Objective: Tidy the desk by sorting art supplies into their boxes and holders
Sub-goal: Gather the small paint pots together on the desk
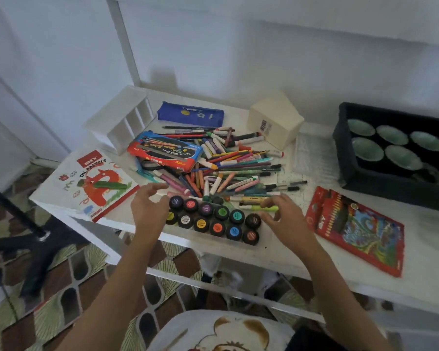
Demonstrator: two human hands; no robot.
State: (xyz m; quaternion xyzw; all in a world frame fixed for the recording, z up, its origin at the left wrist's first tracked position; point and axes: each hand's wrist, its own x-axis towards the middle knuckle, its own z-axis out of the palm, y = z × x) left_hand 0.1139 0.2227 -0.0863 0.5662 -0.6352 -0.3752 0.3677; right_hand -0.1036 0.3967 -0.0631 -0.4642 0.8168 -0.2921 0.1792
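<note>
Left grip (147,209): wide, fingers loosely curled, holding nothing, beside the left end of the paint jars (213,220).
Right grip (285,220): fingertips at a neon-yellow marker (260,208); pinching or only touching, cannot tell.
Oil pastels box (91,183): flat on the surface's (276,257) left corner.
Crayon and pen pile (226,168): mid-surface, just behind the jars.
Coloured pencil pack (355,229): flat, right of the right grip.

To your far right sits a black crate (390,196) holding pale green bowls (368,149) in two rows. Down on your left, a black stand (48,252) spreads its feet on a brown-and-green patterned rug (86,274). Ahead of you is a white wall (264,46).
</note>
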